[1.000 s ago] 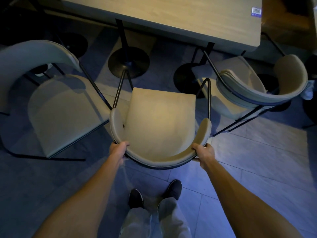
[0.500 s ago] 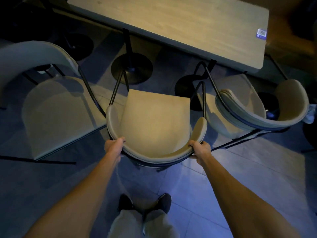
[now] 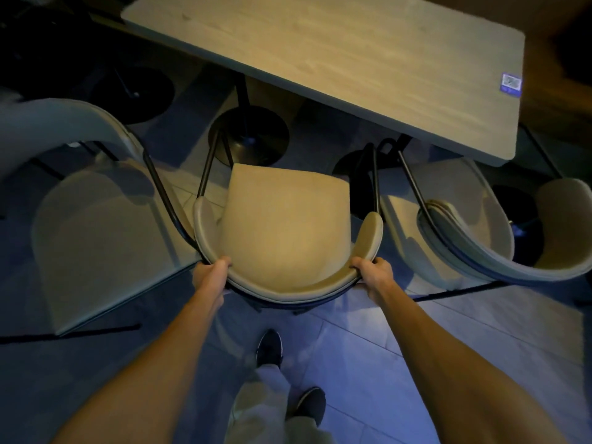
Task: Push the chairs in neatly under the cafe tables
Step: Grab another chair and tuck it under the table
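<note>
A beige padded chair [image 3: 285, 225] with a curved backrest and thin black legs stands in front of me, its seat facing the light wooden cafe table [image 3: 352, 56]. My left hand [image 3: 209, 277] grips the left end of the backrest and my right hand [image 3: 374, 275] grips the right end. The front edge of the seat lies just short of the table's near edge. The table rests on black round pedestal bases [image 3: 248, 136].
A second beige chair [image 3: 105, 235] stands close on the left, turned away, its frame nearly touching the held chair. A third chair [image 3: 499, 248] sits on the right, partly under the table corner. My feet [image 3: 270, 347] are on the grey tiled floor.
The chair has slid forward toward the table with both hands on its backrest. I have stepped forward after it, one foot now ahead of the other.
</note>
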Motion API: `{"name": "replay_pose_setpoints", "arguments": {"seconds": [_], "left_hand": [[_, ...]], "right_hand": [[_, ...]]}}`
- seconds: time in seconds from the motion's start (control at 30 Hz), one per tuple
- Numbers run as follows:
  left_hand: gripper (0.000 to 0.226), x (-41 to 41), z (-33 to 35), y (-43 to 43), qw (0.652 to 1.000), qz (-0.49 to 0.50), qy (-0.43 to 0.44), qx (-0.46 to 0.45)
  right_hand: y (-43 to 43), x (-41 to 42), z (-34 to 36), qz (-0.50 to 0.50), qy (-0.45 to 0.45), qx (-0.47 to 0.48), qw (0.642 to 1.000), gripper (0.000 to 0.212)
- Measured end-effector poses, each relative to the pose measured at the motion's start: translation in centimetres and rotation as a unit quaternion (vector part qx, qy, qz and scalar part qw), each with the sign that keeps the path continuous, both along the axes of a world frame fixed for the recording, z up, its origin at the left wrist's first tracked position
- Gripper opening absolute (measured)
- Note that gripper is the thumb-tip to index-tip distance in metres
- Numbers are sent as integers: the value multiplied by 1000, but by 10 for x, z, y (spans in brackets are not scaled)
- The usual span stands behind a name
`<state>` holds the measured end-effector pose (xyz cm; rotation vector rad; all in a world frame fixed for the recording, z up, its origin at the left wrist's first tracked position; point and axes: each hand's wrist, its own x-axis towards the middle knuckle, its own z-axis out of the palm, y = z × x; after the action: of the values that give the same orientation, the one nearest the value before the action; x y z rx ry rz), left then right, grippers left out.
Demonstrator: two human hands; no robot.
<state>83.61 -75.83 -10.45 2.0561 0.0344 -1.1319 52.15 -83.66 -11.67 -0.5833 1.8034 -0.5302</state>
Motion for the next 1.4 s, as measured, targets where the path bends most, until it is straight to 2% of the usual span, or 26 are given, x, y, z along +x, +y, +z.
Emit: {"name": "replay_pose_setpoints", "arguments": {"seconds": [0.1,0.27,0.6,0.87,1.2,1.4], "left_hand": [[38,7,0,-22,1000,-3,3,-4],[52,18,-2,-56,1000,-24,-5,1],[46,23,-7,-120,1000,-28,6,9],[50,13,-16,-159,999,-36,9,0],[51,17,-16,-180,999,-39,-16,19],[52,20,-18,-179,998,-57,-22,28]], "right_hand": [[-23,9,-3,-4,-2,4,1000,33],[-52,20,-10,-19,-3,2,1000,33],[-108,22,-9,-36,-5,2,999,29],[-149,13,-4,-37,1,5,999,27],[-163,21,-9,-41,9,8,999,28],[-162,18,-20,-28,16,4,999,36]]}}
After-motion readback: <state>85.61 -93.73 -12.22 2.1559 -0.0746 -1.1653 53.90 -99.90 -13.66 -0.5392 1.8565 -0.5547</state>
